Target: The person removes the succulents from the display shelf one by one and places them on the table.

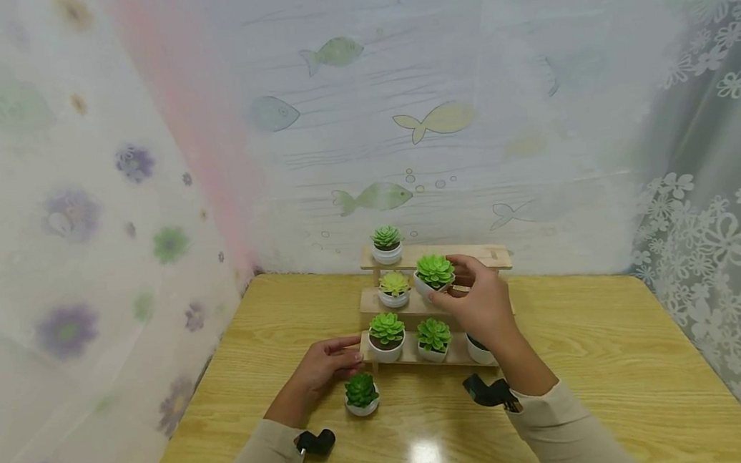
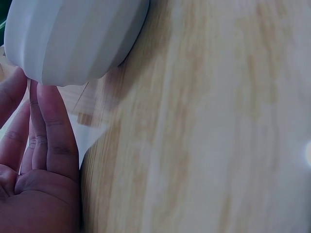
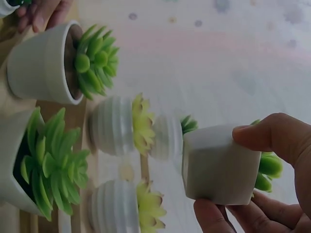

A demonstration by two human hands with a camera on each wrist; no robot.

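My right hand [image 1: 481, 299] grips a square white pot [image 3: 221, 165] with a bright green succulent [image 1: 434, 271], thumb on one side and fingers on the other. It is held up in front of the middle tier of a three-tier wooden plant stand [image 1: 418, 355]. My left hand [image 1: 328, 363] pinches the left end of the bottom tier between thumb and fingers; in the left wrist view a white fluted pot [image 2: 73, 39] hides the fingertips. That pot, with a dark green succulent [image 1: 361, 390], stands on the table beside this hand.
The top tier carries a potted green succulent [image 1: 387, 237] at its left. A yellowish succulent [image 1: 394, 283] stands on the middle tier, and another yellowish one [image 3: 150, 206] shows nearby. Several pots, including a green succulent [image 1: 434, 335], line the bottom tier. Patterned curtains surround the wooden table [image 1: 579, 360].
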